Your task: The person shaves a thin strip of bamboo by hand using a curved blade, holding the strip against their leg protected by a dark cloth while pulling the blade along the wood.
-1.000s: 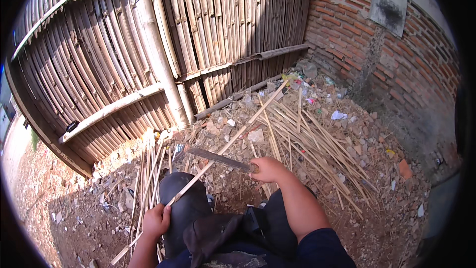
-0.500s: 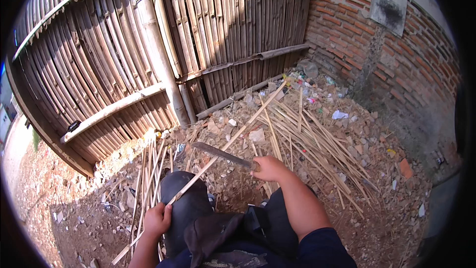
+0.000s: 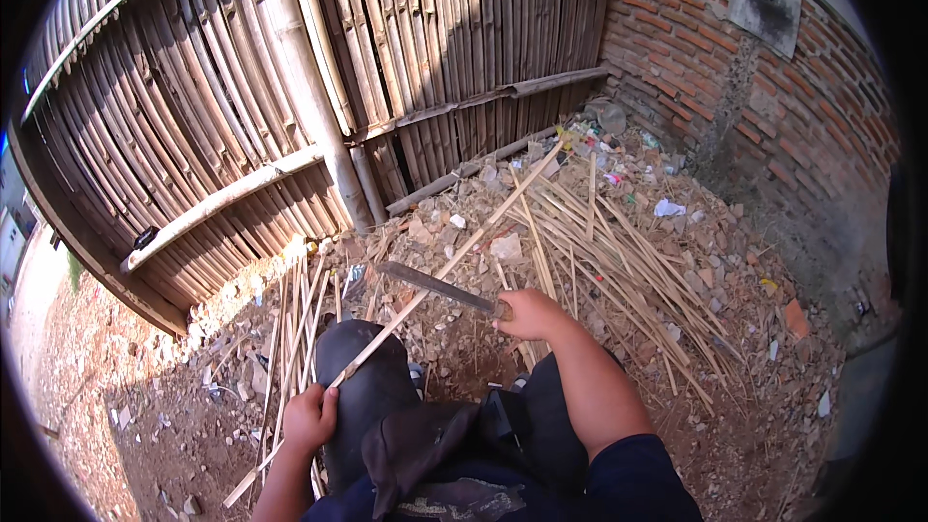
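Observation:
My left hand [image 3: 309, 418] is closed round the lower part of a long bamboo strip [image 3: 454, 261]. The strip slants up and away to the right, passing over my left knee. In my right hand [image 3: 528, 315] is the handle of a machete [image 3: 440, 288]. Its dark blade points left and crosses the strip a little beyond the knee; whether the edge bites into the strip I cannot tell. A bundle of bamboo strips [image 3: 290, 329] lies beside my left leg, and a larger pile of strips [image 3: 619, 280] spreads on the ground ahead to the right.
A bamboo fence [image 3: 193, 106] with a thick pole [image 3: 307, 77] rises ahead and left. A brick wall [image 3: 667, 29] closes the right side. Rubble and litter, including a white scrap [image 3: 668, 208] and an orange brick piece [image 3: 796, 318], cover the ground.
The machete and my right hand have shifted slightly right relative to my knees, with the blade still across the strip. My left hand keeps its hold. The whole view has tilted a little.

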The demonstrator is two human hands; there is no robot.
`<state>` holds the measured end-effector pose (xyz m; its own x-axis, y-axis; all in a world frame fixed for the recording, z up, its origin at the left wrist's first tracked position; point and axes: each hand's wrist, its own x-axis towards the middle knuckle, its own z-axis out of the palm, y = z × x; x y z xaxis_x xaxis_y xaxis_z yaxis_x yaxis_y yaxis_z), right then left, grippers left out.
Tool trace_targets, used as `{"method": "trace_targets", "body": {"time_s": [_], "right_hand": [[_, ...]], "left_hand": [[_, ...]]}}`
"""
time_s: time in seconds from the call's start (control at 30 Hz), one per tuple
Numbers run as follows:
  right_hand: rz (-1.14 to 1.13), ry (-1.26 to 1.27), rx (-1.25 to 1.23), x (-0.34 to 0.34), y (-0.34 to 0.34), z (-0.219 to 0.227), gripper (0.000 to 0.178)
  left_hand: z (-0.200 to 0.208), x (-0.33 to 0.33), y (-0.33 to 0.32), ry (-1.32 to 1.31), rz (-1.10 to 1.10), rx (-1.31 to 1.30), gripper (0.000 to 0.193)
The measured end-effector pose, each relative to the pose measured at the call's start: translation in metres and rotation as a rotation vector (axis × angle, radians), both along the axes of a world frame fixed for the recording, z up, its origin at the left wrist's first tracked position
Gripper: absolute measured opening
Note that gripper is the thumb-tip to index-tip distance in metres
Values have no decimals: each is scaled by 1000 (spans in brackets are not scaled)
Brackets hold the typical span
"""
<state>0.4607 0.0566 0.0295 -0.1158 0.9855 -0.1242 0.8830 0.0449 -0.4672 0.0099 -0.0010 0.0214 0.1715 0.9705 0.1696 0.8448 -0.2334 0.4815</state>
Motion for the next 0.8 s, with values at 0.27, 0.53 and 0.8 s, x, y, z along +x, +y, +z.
{"method": "trace_targets", "body": {"time_s": [0.27,0.53,0.8], "right_hand": [[-7,27,2,1,0,-2,52],[52,-74,-30,-2,-3,14,50],[-25,-91,-25,-22,-1,25,38]], "left_hand": [[-2,0,2,-15,9,6,40],[3,3,-2,32,1,15,40],[1,2,0,45,-1,34,41]]}}
